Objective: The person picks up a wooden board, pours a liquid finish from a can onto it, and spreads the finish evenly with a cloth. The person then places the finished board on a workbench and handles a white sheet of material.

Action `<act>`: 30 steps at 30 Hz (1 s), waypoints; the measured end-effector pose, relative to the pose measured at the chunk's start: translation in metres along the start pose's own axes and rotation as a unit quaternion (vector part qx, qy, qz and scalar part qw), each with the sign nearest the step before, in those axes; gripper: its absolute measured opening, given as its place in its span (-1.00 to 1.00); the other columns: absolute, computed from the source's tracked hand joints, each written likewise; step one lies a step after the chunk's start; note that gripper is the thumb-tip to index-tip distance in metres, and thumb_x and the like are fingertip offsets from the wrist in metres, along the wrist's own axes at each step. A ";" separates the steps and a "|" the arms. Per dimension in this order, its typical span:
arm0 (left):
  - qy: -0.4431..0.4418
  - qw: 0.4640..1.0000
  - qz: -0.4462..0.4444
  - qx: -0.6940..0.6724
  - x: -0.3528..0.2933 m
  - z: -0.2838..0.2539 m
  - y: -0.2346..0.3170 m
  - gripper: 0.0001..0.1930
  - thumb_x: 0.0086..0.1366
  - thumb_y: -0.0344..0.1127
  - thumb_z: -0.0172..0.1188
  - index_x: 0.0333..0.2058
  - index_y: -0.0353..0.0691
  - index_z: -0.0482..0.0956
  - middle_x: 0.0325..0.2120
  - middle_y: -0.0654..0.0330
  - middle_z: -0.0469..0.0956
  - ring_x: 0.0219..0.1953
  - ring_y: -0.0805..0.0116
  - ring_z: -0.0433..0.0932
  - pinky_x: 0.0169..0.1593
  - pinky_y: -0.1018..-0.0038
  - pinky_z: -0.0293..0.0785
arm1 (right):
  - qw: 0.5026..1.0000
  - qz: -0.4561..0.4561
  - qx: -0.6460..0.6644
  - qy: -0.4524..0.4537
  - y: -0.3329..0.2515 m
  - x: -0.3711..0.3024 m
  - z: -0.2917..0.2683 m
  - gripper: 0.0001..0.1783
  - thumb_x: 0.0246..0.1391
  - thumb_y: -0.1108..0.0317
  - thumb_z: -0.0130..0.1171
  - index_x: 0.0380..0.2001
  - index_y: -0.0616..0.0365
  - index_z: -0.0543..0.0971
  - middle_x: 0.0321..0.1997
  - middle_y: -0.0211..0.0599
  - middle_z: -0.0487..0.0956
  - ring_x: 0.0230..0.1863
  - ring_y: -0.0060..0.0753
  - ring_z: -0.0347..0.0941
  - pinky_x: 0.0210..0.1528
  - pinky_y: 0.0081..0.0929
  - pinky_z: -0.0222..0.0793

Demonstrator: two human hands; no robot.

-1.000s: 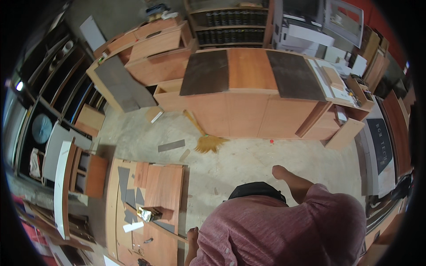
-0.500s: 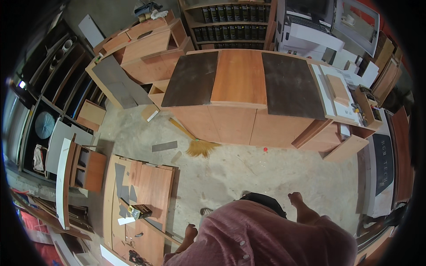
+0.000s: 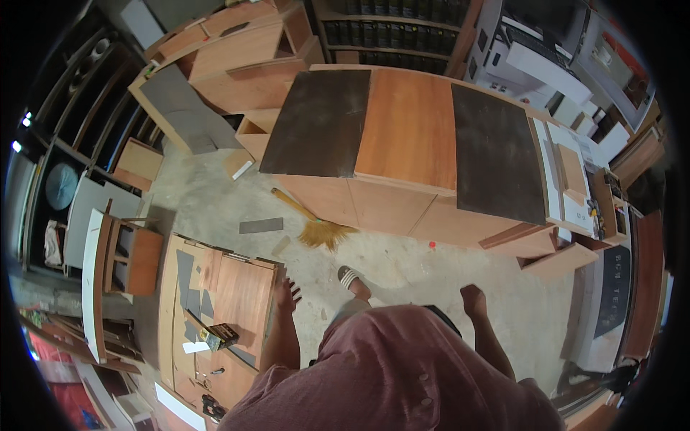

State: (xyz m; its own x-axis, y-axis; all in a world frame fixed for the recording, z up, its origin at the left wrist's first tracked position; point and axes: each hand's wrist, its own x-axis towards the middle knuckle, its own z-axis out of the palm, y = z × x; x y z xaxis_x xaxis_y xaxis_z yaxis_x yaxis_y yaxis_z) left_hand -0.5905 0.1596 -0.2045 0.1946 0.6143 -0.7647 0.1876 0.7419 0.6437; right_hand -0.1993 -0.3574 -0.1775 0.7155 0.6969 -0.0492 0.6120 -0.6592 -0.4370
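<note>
My left hand point(image 3: 288, 295) hangs open beside the right edge of a low wooden panel point(image 3: 243, 287), its fingers spread and nothing in them. On the other side of my body, my right hand point(image 3: 473, 301) is held low over the floor with its fingers curled in, and no object shows in it. Grey laminate offcuts point(image 3: 188, 276), a small dark box point(image 3: 218, 335) and a black tool point(image 3: 213, 407) lie on the low panel. Ahead stands a long wooden counter point(image 3: 384, 200), its top covered by two dark sheets point(image 3: 501, 152) and one orange-brown wood sheet point(image 3: 409, 129).
A straw broom point(image 3: 323, 231) lies on the concrete floor by the counter, near a grey strip point(image 3: 261, 225) and a red cap point(image 3: 432, 246). My sandalled foot point(image 3: 353, 281) is forward. To the right is a white machine point(image 3: 602, 316); at left stand a wooden frame point(image 3: 136, 260) and dark shelving point(image 3: 100, 118).
I have moved forward, and the counter appears nearer. My left hand has swung forward and its fingers have spread. My left foot has come forward into view.
</note>
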 end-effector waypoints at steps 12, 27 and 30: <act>-0.116 0.977 0.055 -0.172 0.085 0.156 0.218 -0.30 0.49 0.24 -0.16 0.41 -0.07 0.07 0.31 0.08 0.29 0.31 -0.09 0.32 0.35 -0.18 0.12 | 0.943 0.166 0.205 0.201 -0.168 0.185 -0.122 -0.63 0.29 0.24 0.14 -0.01 0.31 0.60 -0.20 -0.07 0.60 -0.19 -0.20 0.55 -0.11 -0.34 0.46; -0.071 0.933 0.014 -0.352 0.136 0.145 0.308 -0.49 0.56 0.06 -0.34 0.27 -0.08 0.30 0.23 0.25 0.37 0.27 0.13 0.31 0.36 0.07 0.13 | 0.963 0.218 0.056 0.146 -0.162 0.339 -0.124 -0.39 0.23 0.02 0.16 0.16 0.30 0.50 0.04 0.27 0.54 0.12 0.35 0.44 0.17 0.07 0.38; -0.120 0.926 0.038 -0.357 0.150 0.134 0.313 -0.56 0.58 0.01 -0.31 0.10 -0.11 0.45 0.04 0.22 0.50 0.08 0.18 0.45 0.21 0.14 0.34 | 0.960 0.243 0.005 0.137 -0.164 0.344 -0.118 -0.39 0.23 -0.01 0.15 0.16 0.26 0.50 0.07 0.28 0.53 0.13 0.36 0.44 0.18 0.09 0.38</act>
State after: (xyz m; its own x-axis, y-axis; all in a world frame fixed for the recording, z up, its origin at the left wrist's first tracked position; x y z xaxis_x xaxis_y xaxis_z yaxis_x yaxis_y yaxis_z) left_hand -0.3738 0.4482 -0.1142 0.4054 0.6585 -0.6340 -0.5022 0.7400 0.4474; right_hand -0.0141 -0.0430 -0.0169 0.9785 0.2060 -0.0115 0.1811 -0.8841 -0.4307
